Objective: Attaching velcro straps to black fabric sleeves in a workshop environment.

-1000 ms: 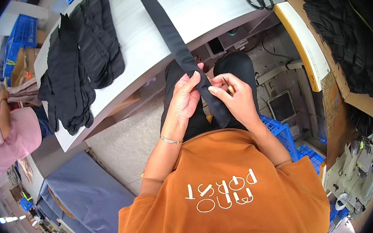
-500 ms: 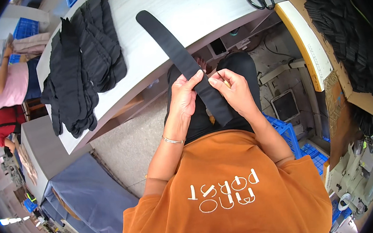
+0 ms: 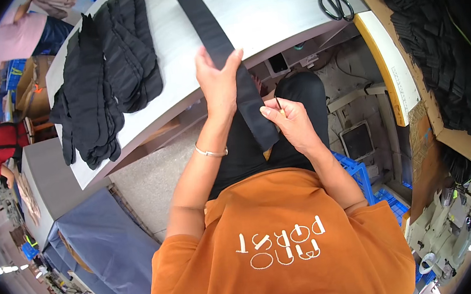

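Observation:
A long black fabric strip with a rounded far end stretches from over the white table down to my lap. My left hand is at its middle, thumb on one edge and blurred fingers at the other, loosely closed around it. My right hand is closed on a thin pointed tool with a dark shaft and a tan part; most of its handle is hidden in the fingers. The right thumb is beside the strip's lower edge. A small yellowish piece shows under the strip's near end.
Stacks of black fabric pieces lie on the white table at the left. Black-handled scissors rest at its right end. A cardboard box of black strips stands far right, above blue crates. Other people are at the far left.
The strip has shifted away from me and slightly left. My left hand has moved up along it with fingers more spread; my right hand has come slightly lower, still with the tool.

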`<action>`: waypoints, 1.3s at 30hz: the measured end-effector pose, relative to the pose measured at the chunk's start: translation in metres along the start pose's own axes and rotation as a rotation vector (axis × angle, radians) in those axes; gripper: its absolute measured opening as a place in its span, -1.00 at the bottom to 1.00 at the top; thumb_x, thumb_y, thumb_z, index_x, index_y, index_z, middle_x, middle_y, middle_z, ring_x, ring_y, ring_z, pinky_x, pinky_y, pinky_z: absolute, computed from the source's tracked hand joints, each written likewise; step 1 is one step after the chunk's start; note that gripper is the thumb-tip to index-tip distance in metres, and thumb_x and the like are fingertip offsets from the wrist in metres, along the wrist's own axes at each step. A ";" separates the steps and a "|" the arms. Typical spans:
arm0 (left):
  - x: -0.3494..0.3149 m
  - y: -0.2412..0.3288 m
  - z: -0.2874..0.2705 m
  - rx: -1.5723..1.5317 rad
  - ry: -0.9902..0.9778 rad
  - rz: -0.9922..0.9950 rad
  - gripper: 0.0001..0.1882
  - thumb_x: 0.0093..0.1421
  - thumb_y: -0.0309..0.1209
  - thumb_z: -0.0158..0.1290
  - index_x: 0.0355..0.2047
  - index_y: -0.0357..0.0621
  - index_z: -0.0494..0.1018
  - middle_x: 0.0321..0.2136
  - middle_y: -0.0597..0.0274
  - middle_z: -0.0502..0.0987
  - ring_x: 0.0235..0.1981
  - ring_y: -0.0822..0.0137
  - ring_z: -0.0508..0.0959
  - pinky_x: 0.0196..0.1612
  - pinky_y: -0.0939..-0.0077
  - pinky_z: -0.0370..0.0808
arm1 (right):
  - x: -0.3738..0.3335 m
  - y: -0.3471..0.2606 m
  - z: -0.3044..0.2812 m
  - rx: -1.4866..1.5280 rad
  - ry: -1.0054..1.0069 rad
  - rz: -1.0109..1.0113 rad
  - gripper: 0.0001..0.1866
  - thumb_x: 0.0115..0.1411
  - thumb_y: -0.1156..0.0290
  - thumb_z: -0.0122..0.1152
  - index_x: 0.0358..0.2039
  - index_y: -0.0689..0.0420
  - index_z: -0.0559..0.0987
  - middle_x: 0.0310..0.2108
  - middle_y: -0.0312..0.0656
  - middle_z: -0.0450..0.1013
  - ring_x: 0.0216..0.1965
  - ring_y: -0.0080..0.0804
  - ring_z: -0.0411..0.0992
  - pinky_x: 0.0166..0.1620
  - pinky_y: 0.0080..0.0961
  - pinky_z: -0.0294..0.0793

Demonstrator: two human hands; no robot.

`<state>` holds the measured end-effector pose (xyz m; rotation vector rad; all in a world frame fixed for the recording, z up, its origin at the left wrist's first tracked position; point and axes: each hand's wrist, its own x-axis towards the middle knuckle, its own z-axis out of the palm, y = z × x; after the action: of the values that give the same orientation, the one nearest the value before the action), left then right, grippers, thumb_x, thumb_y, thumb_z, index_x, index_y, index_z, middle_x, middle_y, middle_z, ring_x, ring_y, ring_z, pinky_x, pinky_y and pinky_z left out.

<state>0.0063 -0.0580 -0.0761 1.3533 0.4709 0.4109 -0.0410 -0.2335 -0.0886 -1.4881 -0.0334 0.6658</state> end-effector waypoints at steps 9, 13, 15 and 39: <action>0.104 -0.039 -0.003 1.158 -0.196 0.710 -0.16 0.27 0.04 0.04 0.31 -0.41 0.15 0.37 -0.24 0.09 0.43 -0.08 -0.01 0.42 0.00 -0.10 | 0.019 0.004 -0.001 -0.065 0.053 -0.025 -0.72 0.26 0.29 0.30 -0.26 0.30 0.60 -0.56 -0.45 0.40 -0.54 -0.81 0.26 -0.49 -0.72 0.32; 0.107 -0.043 0.007 1.222 -0.191 0.691 -0.14 0.31 0.12 -0.08 0.33 -0.40 0.13 0.38 -0.20 0.07 0.45 -0.02 -0.04 0.43 -0.02 -0.18 | 0.013 0.006 -0.004 0.099 -0.073 0.102 -0.76 0.28 0.24 0.26 -0.34 0.18 0.56 -0.58 -0.41 0.43 -0.69 -0.79 0.28 -0.66 -0.81 0.18; 0.110 -0.041 0.008 1.239 -0.198 0.692 -0.14 0.31 0.13 -0.09 0.34 -0.38 0.12 0.39 -0.19 0.06 0.46 -0.02 -0.05 0.43 -0.01 -0.17 | 0.005 0.006 -0.008 0.088 -0.084 0.115 -0.74 0.29 0.24 0.26 -0.36 0.19 0.55 -0.59 -0.41 0.42 -0.69 -0.80 0.28 -0.64 -0.81 0.23; 0.117 -0.047 0.002 0.876 -0.050 0.724 -0.50 0.41 -0.10 -0.14 -0.11 -0.32 0.57 -0.01 -0.17 0.54 0.12 -0.09 0.44 0.20 0.13 0.32 | -0.434 0.299 -0.141 0.374 0.976 0.500 -0.69 0.21 0.04 0.33 -0.26 -0.02 0.52 -0.48 -0.49 0.33 -0.59 -0.68 0.33 -0.56 -0.73 0.25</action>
<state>0.1055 -0.0050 -0.1324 2.3868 0.0786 0.8100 -0.4556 -0.5636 -0.2180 -1.3186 1.1762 0.2458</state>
